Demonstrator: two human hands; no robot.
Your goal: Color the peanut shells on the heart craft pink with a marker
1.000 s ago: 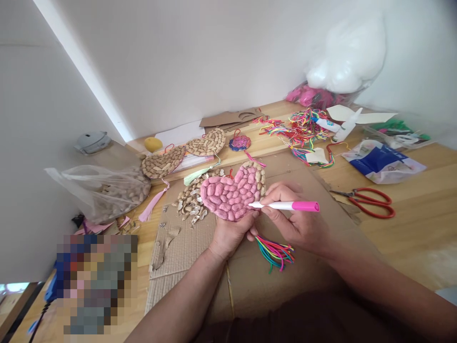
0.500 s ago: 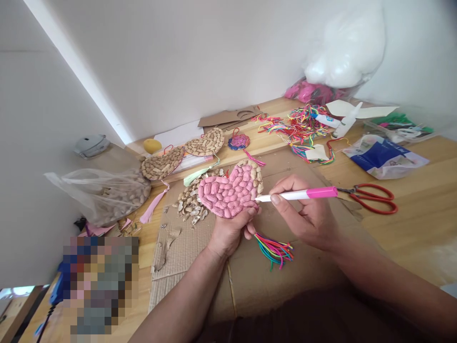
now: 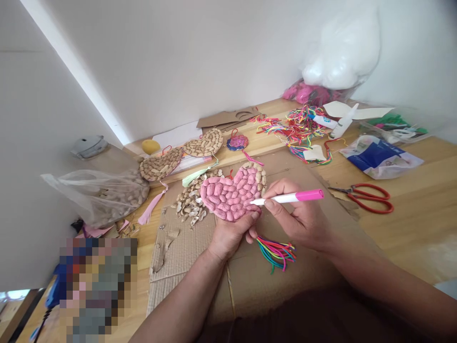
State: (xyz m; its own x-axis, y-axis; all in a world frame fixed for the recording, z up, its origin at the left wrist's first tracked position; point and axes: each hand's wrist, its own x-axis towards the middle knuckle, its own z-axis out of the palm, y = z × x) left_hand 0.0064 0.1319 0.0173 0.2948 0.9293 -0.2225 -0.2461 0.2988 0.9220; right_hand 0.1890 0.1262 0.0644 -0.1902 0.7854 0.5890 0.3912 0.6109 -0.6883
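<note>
A heart-shaped plaque covered in peanut shells [image 3: 228, 194] is mostly pink, with bare tan shells along its right edge. My left hand [image 3: 233, 233] grips its lower edge, thumb on the front, the other fingers largely hidden behind. A multicoloured tassel [image 3: 276, 252] hangs below that hand. Between the fingertips of my right hand [image 3: 294, 214] is a white marker with a pink end [image 3: 291, 196]. Its tip meets or nearly meets the pink shells at the lower right of the heart. Loose peanut shells [image 3: 193, 205] lie behind and left of the heart.
Cardboard [image 3: 185, 286] lies under my hands. Red-handled scissors [image 3: 371, 197] rest at the right, near a blue-and-white packet [image 3: 380, 157]. Colourful cords [image 3: 305, 121] and a glue bottle [image 3: 344, 123] are at the back. A clear bag of peanuts [image 3: 121, 197] stands left, beside tan peanut-shell plaques [image 3: 203, 143].
The marker and my right hand have shifted left, bringing the tip further in over the pink shells. The heart has moved slightly to the right in view and is still held by my left hand.
</note>
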